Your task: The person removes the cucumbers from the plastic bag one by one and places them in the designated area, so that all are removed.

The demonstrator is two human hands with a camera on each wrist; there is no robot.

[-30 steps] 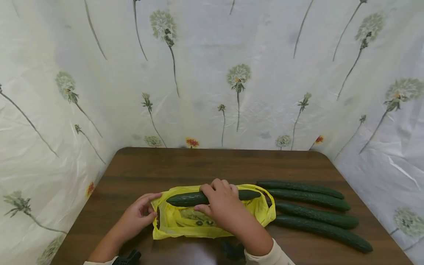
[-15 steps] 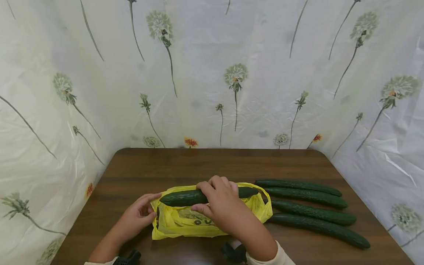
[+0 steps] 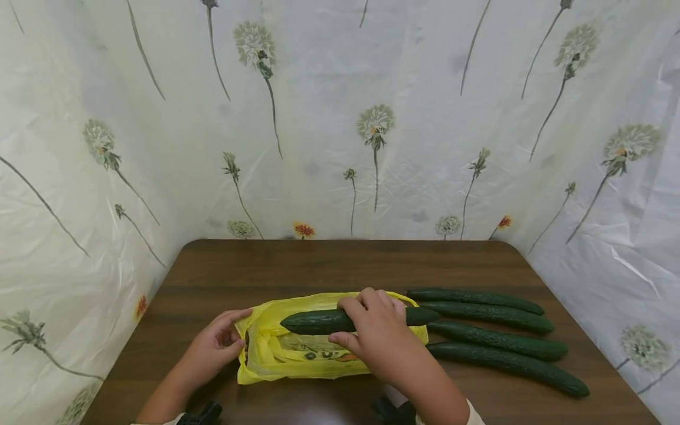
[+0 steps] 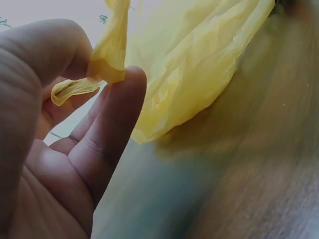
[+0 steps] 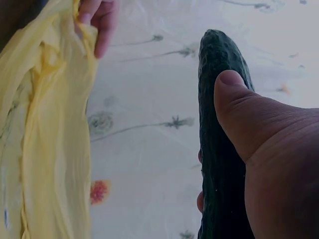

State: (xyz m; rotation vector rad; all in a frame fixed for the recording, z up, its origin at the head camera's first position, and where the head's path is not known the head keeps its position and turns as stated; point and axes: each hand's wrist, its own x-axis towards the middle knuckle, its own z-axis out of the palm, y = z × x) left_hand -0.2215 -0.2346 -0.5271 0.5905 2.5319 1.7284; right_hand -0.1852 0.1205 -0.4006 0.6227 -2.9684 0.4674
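Note:
A yellow plastic bag lies on the table with its mouth spread and dark print inside. In the left wrist view, my left hand pinches a twisted strip of the bag between thumb and finger. My right hand grips a dark green cucumber around its middle, above the bag's mouth. The cucumber lies roughly level, its right tip near the bag's right end. The right wrist view has my thumb along the cucumber, apart from the bag.
Several cucumbers lie side by side on the brown wooden table, right of the bag. Flower-printed white sheeting surrounds the table at the back and sides. Dark straps show near my wrists.
The cucumber in my right hand went slightly left at first, then right. The bag's right end now sits lower behind it and further left. My left hand keeps its pinch on the bag.

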